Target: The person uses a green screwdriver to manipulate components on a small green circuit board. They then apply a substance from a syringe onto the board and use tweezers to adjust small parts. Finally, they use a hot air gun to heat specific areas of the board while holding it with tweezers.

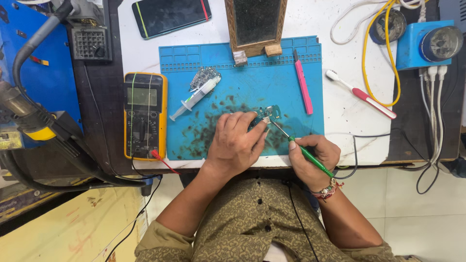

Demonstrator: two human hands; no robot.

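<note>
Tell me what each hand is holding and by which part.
The left hand pins the small circuit board by its near edge. The right hand grips the green-handled soldering iron mid-handle, tip on the board.

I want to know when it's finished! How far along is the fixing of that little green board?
Set out: syringe, yellow meter; the blue mat is already smudged dark. In hand: the left hand pins the small circuit board while the right hand touches a green-handled iron to it. Left: a second board lies untouched; how much remains is unclear.

Two circuit boards [268, 115], one syringe [194, 99], one multimeter [145, 115], one toothbrush [360, 94].
</note>
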